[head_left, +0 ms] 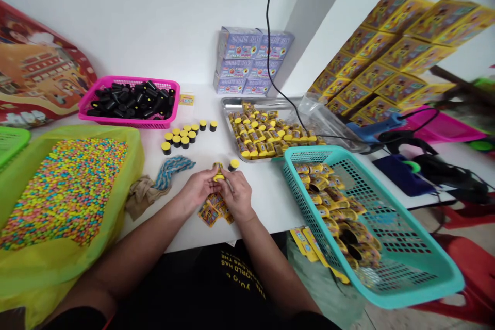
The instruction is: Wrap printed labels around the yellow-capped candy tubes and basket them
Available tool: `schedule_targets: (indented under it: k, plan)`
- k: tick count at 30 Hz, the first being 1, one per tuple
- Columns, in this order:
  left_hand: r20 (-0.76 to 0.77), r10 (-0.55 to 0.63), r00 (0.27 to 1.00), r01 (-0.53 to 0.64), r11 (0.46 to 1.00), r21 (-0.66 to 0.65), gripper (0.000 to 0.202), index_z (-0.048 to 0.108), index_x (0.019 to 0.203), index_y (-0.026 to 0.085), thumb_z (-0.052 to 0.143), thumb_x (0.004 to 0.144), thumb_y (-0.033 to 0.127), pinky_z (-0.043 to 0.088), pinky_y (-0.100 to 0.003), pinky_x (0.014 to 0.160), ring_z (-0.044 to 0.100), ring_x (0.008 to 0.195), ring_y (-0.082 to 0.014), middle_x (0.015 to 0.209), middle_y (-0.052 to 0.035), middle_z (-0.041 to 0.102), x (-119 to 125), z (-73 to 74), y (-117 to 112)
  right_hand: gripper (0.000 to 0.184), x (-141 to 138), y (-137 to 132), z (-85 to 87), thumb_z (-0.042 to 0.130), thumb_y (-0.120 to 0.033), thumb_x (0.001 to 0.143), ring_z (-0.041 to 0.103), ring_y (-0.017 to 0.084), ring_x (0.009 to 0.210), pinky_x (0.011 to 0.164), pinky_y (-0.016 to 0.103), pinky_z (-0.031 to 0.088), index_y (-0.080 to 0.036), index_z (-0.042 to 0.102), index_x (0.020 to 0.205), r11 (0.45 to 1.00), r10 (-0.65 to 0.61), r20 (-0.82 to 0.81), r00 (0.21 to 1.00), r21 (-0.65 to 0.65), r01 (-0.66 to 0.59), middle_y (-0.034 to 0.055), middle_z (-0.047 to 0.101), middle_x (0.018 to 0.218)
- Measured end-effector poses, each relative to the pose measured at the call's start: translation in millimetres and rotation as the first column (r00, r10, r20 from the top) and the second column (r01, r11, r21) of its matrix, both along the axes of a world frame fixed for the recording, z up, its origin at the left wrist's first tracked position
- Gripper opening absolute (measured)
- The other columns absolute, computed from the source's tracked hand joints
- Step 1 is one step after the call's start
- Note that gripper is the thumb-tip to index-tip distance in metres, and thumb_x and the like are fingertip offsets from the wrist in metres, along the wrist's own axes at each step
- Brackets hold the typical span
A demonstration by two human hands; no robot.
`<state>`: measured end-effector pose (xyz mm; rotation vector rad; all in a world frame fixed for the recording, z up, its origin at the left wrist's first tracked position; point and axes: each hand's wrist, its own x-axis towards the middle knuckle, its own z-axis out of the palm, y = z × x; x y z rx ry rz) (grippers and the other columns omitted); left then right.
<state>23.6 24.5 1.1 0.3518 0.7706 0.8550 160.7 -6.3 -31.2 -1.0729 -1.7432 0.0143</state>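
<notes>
Both hands meet over the front of the white table, around one small yellow printed tube (218,171) with a yellow end. My left hand (199,185) grips it from the left, and my right hand (236,191) has its thumb and fingers closed on the other side. Under the hands lie several flat printed yellow labels (209,212). Just beyond my right hand stands a black container with a yellow cap (233,165). A group of similar yellow-capped black containers (184,140) stands upright farther left.
A pink basket (127,122) holds black tubes; a yellow-lined bin (135,149) holds colourful candies. Cloths (147,191) lie left. A metal tray (228,113) and teal basket (417,247) hold yellow tubes. Boxes (242,46) stand at the wall; a black cable (267,26) hangs over the tray.
</notes>
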Motion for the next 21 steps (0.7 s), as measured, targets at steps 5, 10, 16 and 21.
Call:
schedule_targets:
  k: [5,10,16,21]
  plan:
    - [0.034,-0.003,0.999,0.002,1.000,0.014,0.011,0.066,0.077,0.010,0.069,0.081,0.020,0.050,-0.023,0.066,0.062,0.062,-0.0121,0.069,-0.0058,0.066,5.4,-5.5,-5.4,0.019,3.0,-1.2,0.5,0.056,-0.019,0.091,0.059,0.018,0.071,0.069,0.035,0.053,-0.021,0.069,0.105,1.000,-0.003,-0.056,0.998,0.019,0.004,0.0037,0.065,0.076]
    - [0.035,-0.059,0.998,0.058,0.998,0.034,0.012,0.067,0.079,0.010,0.070,0.080,0.022,0.051,-0.026,0.069,0.064,0.065,-0.0141,0.072,-0.0079,0.068,4.3,-8.0,-5.8,0.017,5.6,-1.8,0.6,0.057,-0.018,0.089,0.057,0.017,0.068,0.065,0.034,0.051,-0.021,0.070,0.099,1.000,-0.006,-0.074,0.997,0.024,0.007,0.0036,0.063,0.072]
    - [0.022,-0.105,0.994,0.104,0.993,0.048,0.015,0.067,0.079,0.010,0.069,0.081,0.025,0.051,-0.027,0.072,0.065,0.066,-0.0155,0.075,-0.0101,0.070,4.1,-8.5,-5.7,0.019,6.9,-1.7,0.4,0.052,-0.018,0.089,0.056,0.017,0.065,0.063,0.033,0.051,-0.022,0.071,0.088,0.999,-0.027,-0.088,0.996,-0.027,0.024,0.0020,0.059,0.065]
    - [-0.001,-0.122,0.993,0.121,0.990,0.078,0.015,0.064,0.078,0.012,0.068,0.081,0.026,0.052,-0.027,0.069,0.065,0.063,-0.0156,0.071,-0.0090,0.069,3.0,-5.5,-5.3,0.016,5.2,-3.0,3.7,0.053,-0.018,0.089,0.057,0.016,0.066,0.062,0.031,0.051,-0.021,0.069,0.087,0.998,-0.024,-0.132,0.991,-0.062,0.016,0.0018,0.060,0.068]
